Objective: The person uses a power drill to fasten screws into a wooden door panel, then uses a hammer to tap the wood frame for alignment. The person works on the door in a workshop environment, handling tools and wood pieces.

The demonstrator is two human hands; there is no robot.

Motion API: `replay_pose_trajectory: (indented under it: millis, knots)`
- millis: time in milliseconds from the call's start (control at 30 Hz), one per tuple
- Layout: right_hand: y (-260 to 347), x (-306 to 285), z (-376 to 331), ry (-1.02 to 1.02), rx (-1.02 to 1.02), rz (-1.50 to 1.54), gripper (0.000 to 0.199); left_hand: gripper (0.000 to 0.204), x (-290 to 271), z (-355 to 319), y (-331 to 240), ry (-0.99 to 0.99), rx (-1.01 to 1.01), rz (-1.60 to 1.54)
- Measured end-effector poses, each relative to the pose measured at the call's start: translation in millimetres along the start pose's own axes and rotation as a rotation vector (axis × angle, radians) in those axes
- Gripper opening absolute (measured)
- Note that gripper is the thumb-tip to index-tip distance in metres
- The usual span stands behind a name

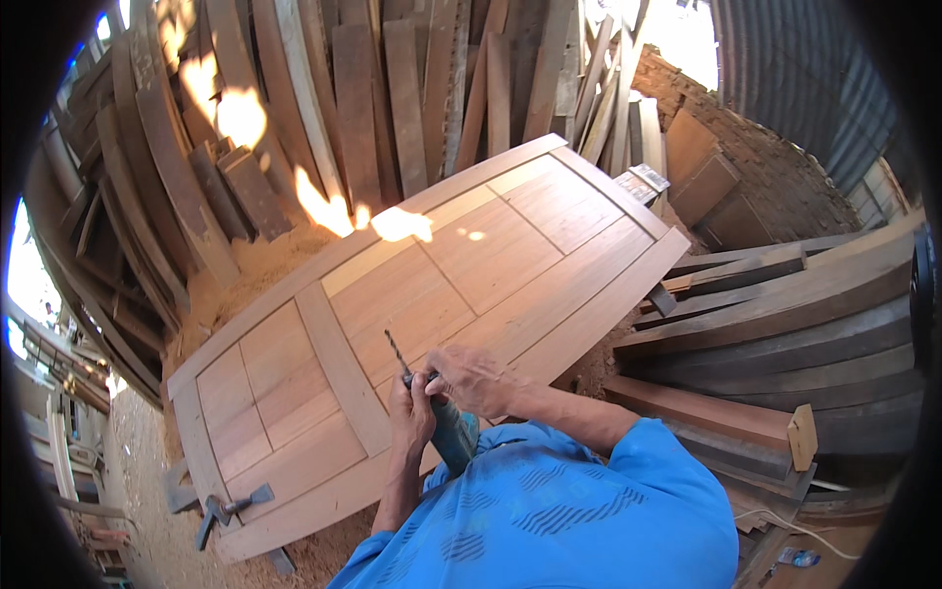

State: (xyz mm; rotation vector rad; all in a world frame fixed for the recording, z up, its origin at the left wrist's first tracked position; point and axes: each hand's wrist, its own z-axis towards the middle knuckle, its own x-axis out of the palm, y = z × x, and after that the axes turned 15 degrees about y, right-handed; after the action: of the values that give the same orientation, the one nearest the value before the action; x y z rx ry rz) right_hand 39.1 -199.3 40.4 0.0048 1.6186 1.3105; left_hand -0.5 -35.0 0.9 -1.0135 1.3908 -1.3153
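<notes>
Teal drill (pixel 454 439) over wooden door (pixel 535 265), left grip (pixel 412 410) and right grip (pixel 473 379) both clasped at its chuck (pixel 408 379).

Blue, short-sleeved, dark-striped shirt (pixel 569 525)

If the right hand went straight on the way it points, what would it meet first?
Most likely the dark drill chuck, with the left hand close against it. The right hand looks almost there; whether its fingertips already touch is unclear.
</notes>
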Motion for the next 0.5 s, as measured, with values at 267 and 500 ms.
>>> replay_pose_trajectory:
  millis: [267, 500]
  knots:
    - [15, 18, -2, -0.342, -0.178, 0.055, 0.01, 0.028, 2, -2, -2, -0.034, 0.153, 0.135]
    - [18, 28, 0, -0.401, -0.111, 0.118, 0.009, 0.028, 0, -4, 2, -0.029, 0.099, 0.128]
